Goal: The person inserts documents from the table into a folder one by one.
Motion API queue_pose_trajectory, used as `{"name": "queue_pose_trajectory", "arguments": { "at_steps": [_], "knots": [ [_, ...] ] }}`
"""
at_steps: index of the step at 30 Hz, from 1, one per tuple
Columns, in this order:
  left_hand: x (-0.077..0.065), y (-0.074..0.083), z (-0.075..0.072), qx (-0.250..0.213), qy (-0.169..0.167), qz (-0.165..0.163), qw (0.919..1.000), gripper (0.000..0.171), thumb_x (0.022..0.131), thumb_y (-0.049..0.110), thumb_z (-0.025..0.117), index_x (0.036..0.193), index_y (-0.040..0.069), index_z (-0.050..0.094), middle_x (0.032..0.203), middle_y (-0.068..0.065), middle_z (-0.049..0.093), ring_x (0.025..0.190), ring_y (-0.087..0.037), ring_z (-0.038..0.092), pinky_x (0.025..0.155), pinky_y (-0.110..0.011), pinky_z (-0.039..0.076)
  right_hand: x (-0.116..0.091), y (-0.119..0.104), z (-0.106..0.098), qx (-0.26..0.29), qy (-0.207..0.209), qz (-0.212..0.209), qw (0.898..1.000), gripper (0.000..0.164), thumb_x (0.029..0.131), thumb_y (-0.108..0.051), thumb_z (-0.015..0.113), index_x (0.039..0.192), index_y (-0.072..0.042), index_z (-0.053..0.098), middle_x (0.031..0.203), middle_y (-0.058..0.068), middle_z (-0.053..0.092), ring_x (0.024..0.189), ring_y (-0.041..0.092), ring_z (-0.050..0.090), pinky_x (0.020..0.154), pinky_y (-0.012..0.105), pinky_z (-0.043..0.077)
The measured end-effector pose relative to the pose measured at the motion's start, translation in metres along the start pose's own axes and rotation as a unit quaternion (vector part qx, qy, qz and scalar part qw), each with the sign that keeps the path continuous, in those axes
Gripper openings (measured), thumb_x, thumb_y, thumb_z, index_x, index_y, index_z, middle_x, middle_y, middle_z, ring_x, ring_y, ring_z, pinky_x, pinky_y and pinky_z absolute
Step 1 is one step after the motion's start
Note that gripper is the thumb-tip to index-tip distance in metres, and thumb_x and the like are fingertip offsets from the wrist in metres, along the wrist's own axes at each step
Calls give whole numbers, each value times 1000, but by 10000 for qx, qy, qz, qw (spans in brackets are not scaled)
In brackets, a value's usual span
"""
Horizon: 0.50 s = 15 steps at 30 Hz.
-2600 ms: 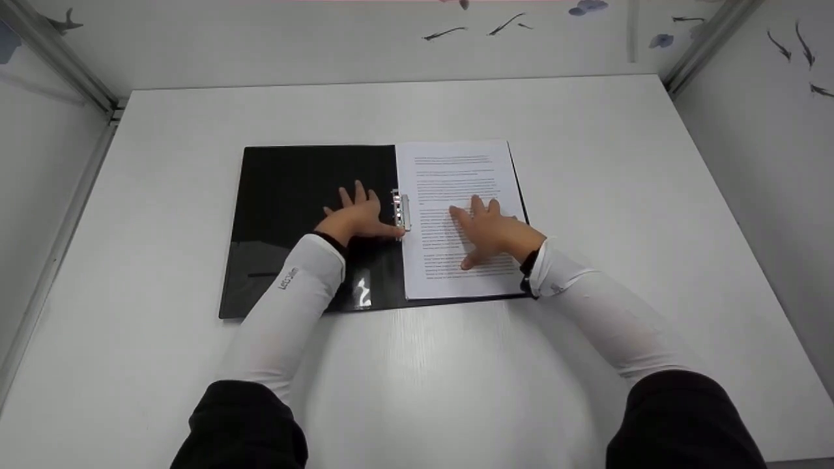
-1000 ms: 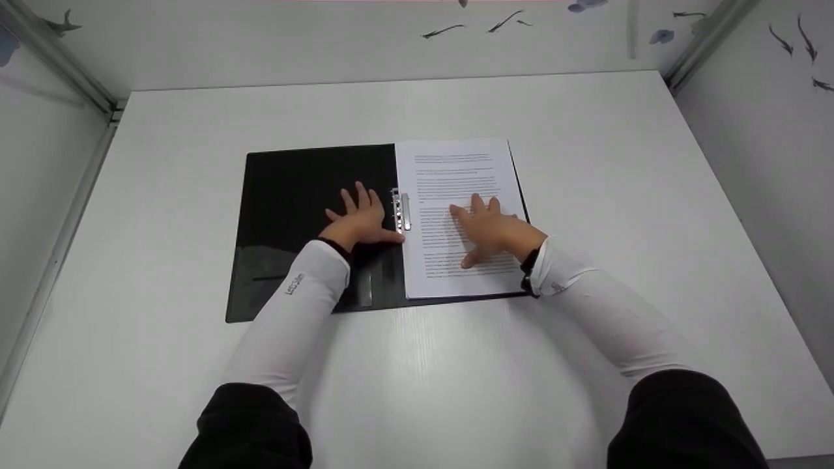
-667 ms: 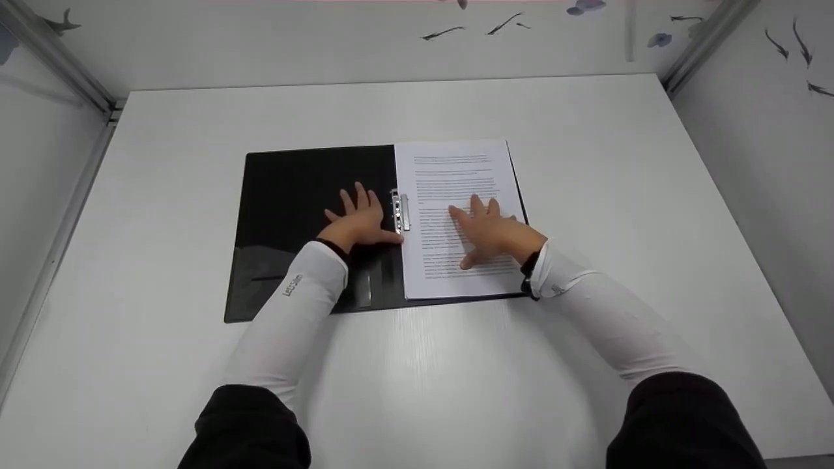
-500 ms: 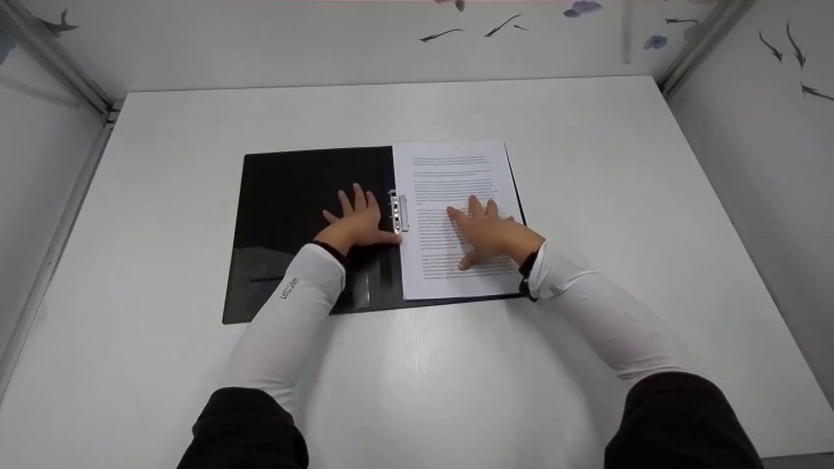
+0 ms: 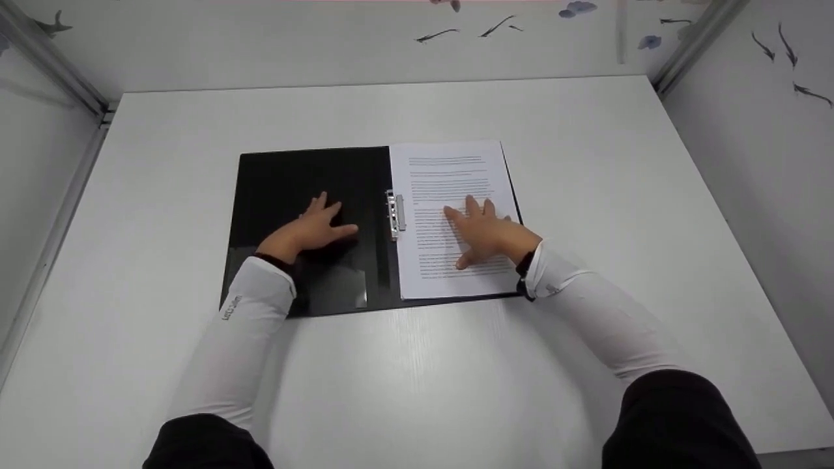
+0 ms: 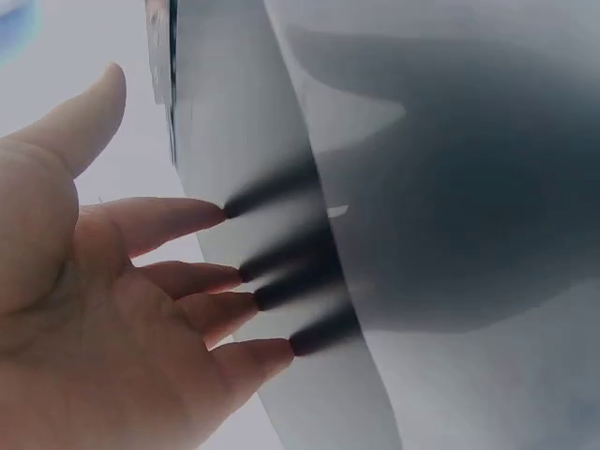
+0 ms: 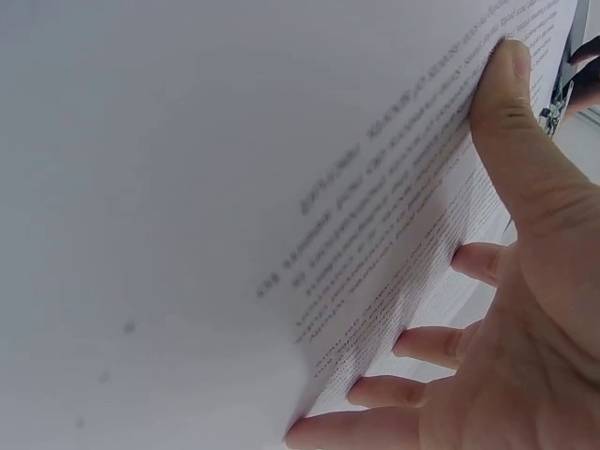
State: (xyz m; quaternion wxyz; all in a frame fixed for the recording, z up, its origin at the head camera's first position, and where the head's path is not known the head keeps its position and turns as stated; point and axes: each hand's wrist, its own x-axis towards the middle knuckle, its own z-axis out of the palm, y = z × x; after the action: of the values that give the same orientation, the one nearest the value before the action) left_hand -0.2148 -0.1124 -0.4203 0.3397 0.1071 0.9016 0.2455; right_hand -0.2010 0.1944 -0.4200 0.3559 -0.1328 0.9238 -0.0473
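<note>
A black folder (image 5: 345, 169) lies opened flat on the white table, its metal clip (image 5: 395, 215) at the spine. Printed paper sheets (image 5: 443, 286) cover its right side, their left edge by the clip. My left hand (image 5: 311, 228) is over the folder's bare left cover, fingers spread; in the left wrist view the fingertips (image 6: 277, 347) touch the glossy surface and the thumb stands off it. My right hand (image 5: 488, 234) rests on the printed page with fingers spread; the right wrist view shows its thumb and fingertips on the paper (image 7: 187, 187). Neither hand holds anything.
A clear pocket (image 5: 326, 293) sits at the lower part of the left cover. The white table (image 5: 417, 384) extends around the folder. White panels with printed motifs (image 5: 326, 45) stand at the back and both sides.
My left hand has moved left, away from the clip and onto the middle of the left cover. My right hand stays on the page. The left cover lies slightly lower at its far edge.
</note>
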Motion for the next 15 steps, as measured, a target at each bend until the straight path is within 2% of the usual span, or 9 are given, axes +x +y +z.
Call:
{"name": "queue_pose_trajectory", "arguments": {
  "at_steps": [6,9,11,15],
  "knots": [
    [-19,-35,-12,-475,351,-153,9981,86,97,56,44,152,-4,17,158,-29,-9,146,-45,-11,116,-60,3,-1,-1,1,-12,-28,11,10000,108,80,-40,76,157,-23,3,160,24,-12,143,53,-8,104,76,13],
    [-31,-49,-17,-599,519,-350,9962,82,99,52,43,151,-6,18,157,-32,-6,145,-48,-5,116,-60,6,-1,-1,2,35,-20,26,10000,107,81,-38,76,157,-23,3,160,24,-13,144,52,-8,105,76,12],
    [-40,-54,-23,-609,532,-574,9951,75,102,44,40,151,-8,16,156,-34,-6,145,-50,-1,116,-60,10,-1,-1,2,36,-3,26,10000,107,81,-38,76,157,-23,3,160,23,-13,144,52,-8,105,75,12],
    [-51,-72,-32,-743,741,-668,9922,71,104,39,37,149,-11,16,154,-38,-3,143,-52,3,116,-59,12,-1,0,1,-8,11,48,10000,107,81,-39,76,157,-23,3,160,24,-12,144,52,-8,105,75,12]
  ]
}}
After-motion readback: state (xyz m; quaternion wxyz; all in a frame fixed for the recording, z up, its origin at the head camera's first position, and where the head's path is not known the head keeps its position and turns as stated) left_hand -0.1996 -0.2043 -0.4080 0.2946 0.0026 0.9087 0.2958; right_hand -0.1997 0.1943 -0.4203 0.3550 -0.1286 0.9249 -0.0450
